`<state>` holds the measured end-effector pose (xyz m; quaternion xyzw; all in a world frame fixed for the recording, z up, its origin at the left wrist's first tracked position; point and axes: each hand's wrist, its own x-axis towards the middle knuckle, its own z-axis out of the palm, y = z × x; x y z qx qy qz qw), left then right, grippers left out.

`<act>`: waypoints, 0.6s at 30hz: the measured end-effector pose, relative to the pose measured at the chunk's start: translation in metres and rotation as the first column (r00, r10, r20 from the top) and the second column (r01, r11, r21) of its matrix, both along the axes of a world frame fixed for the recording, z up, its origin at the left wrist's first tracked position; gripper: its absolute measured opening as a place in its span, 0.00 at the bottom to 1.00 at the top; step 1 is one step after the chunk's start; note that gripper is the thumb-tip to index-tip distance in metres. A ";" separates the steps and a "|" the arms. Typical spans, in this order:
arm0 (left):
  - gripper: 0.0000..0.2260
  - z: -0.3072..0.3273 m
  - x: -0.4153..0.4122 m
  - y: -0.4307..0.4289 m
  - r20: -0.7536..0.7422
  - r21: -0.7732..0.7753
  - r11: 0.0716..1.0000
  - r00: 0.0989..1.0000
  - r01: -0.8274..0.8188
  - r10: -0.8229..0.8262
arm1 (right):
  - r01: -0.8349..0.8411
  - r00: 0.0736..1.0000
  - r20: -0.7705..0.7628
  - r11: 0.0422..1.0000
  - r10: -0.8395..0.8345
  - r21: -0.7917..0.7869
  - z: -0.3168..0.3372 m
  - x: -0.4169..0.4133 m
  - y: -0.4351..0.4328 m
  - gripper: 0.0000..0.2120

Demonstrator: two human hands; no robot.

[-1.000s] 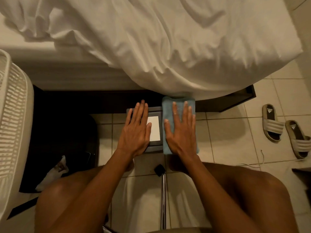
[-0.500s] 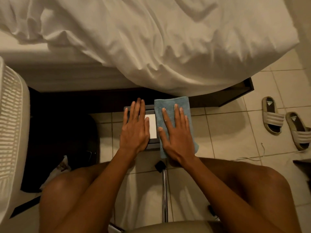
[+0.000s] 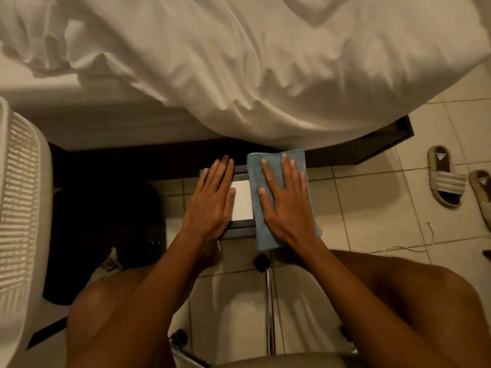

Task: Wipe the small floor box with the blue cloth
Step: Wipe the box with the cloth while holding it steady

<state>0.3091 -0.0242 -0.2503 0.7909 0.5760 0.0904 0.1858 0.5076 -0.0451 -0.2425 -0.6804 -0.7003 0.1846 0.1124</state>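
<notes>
A: Head view, looking down past bare knees: what lay on the tiled floor (image 3: 372, 197)?

B: Small floor box (image 3: 240, 200), dark-framed with a white top panel, set just near of the bed base (image 3: 345, 155), under the overhanging white sheet (image 3: 265, 62).

A: And the hands?

B: Left hand (image 3: 212, 200) spread flat, fingers together, pressed on the box's left part, gripping nothing. Right hand (image 3: 287, 203) flat too, fingers splayed, pressing the blue cloth (image 3: 276, 166) down over the box's right side, not clutching it.

A: Elsewhere?

B: White slatted basket (image 3: 18, 208) at far left; two sandals (image 3: 446, 179) at right.
</notes>
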 end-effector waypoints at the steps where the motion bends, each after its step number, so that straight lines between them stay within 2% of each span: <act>1: 0.26 0.001 0.000 0.000 0.009 0.012 1.000 1.000 -0.004 0.004 | 0.005 1.000 -0.004 1.000 -0.005 -0.002 0.002 -0.001 -0.001 0.30; 4: 0.24 0.001 0.001 -0.002 0.089 0.031 0.997 0.994 -0.064 0.061 | 0.100 0.995 0.007 0.995 -0.100 -0.009 0.005 -0.014 -0.008 0.29; 7: 0.23 0.000 0.003 -0.012 0.199 0.004 0.982 0.962 -0.189 0.184 | 0.249 0.965 0.083 0.968 -0.248 -0.007 0.003 -0.042 -0.021 0.30; 9: 0.24 -0.001 0.003 -0.016 0.239 -0.011 0.976 0.947 -0.217 0.213 | 0.290 0.952 0.110 0.957 -0.287 -0.010 0.002 -0.057 -0.025 0.31; 15: 0.24 -0.006 0.004 -0.004 0.270 -0.010 0.980 0.943 -0.200 0.195 | 0.277 0.950 0.159 0.960 -0.271 -0.023 0.005 -0.076 -0.016 0.33; 18: 0.24 -0.008 0.001 -0.003 0.260 0.011 0.982 0.949 -0.189 0.180 | 0.174 0.978 0.121 0.984 -0.168 -0.035 0.008 -0.064 -0.015 0.34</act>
